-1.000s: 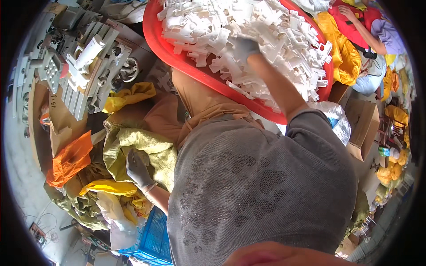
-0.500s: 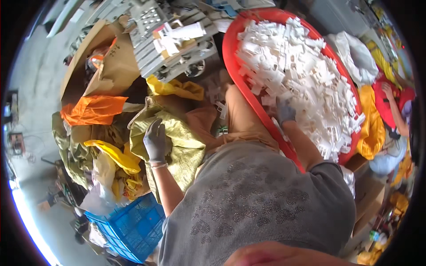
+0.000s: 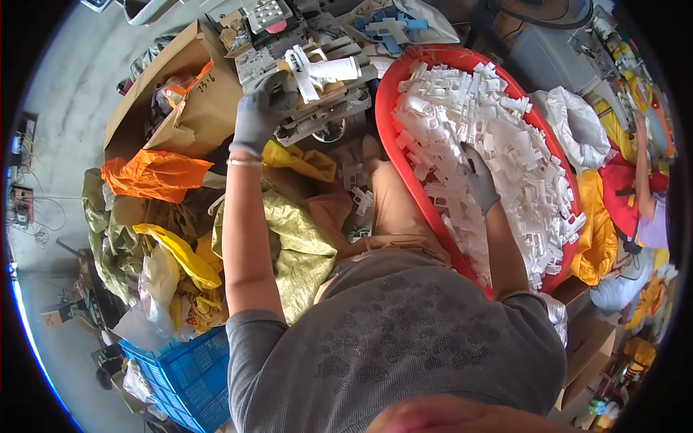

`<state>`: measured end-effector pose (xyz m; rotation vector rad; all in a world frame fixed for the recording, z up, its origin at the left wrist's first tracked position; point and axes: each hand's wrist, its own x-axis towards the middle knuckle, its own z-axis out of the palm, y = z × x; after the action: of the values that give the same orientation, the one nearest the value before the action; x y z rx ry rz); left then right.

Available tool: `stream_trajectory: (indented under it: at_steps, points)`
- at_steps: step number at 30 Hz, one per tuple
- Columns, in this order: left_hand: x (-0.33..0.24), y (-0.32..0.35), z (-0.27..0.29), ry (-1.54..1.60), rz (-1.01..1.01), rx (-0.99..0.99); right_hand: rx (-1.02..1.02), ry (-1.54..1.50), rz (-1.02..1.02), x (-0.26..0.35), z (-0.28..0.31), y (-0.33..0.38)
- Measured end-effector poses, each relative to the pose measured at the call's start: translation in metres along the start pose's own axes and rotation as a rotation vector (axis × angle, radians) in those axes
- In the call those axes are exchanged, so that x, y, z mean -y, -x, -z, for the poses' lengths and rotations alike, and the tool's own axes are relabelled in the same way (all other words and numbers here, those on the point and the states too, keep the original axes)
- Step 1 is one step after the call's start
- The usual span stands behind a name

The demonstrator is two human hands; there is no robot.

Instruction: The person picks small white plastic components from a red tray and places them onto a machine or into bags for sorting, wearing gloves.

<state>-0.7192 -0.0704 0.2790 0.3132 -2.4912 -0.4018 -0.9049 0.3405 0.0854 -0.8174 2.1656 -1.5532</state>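
Observation:
My left hand (image 3: 261,119), in a grey glove, reaches to the near edge of a grey metal fixture (image 3: 289,133). Its fingers are curved but apart, with nothing visible in them. Just beyond the fingertips, a white pistol-shaped plastic piece (image 3: 321,72) lies on top of the fixture. My right hand (image 3: 480,180), also gloved, is over the heap of white plastic pieces (image 3: 505,144) that fills a red oval tub (image 3: 388,94). Its fingers are spread and touch the pieces. Whether one piece sits between the fingertips is hard to make out.
Left of me are an open cardboard box (image 3: 191,137), an orange bag (image 3: 155,177), a gold-green woven sack (image 3: 299,252) and a blue crate (image 3: 180,382). Blue and white pieces (image 3: 393,29) lie beyond the tub. A white sack (image 3: 577,130) and another person's arm (image 3: 642,173) are at the right.
My left hand has moved from the woven sack up and away to the metal fixture. My right hand has drawn slightly back from the pieces, and its fingers show more. The view has shifted.

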Motion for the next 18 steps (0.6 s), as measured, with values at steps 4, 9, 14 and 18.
stream_trajectory:
  at_steps: [4,9,14,18]
  points:
    - [-0.003,-0.012,0.005,0.145,0.104,0.084,-0.116,-0.200,0.023,0.079,-0.002,-0.030]
    - [0.007,0.020,0.020,0.762,0.371,-0.267,0.066,-0.247,0.384,0.175,-0.040,-0.088]
    - [-0.002,0.105,0.032,0.624,0.442,-0.416,0.047,0.300,0.943,0.216,-0.103,-0.142]
    - [-0.007,0.175,0.038,0.604,0.609,-0.458,0.161,0.484,0.986,0.217,-0.125,-0.172]
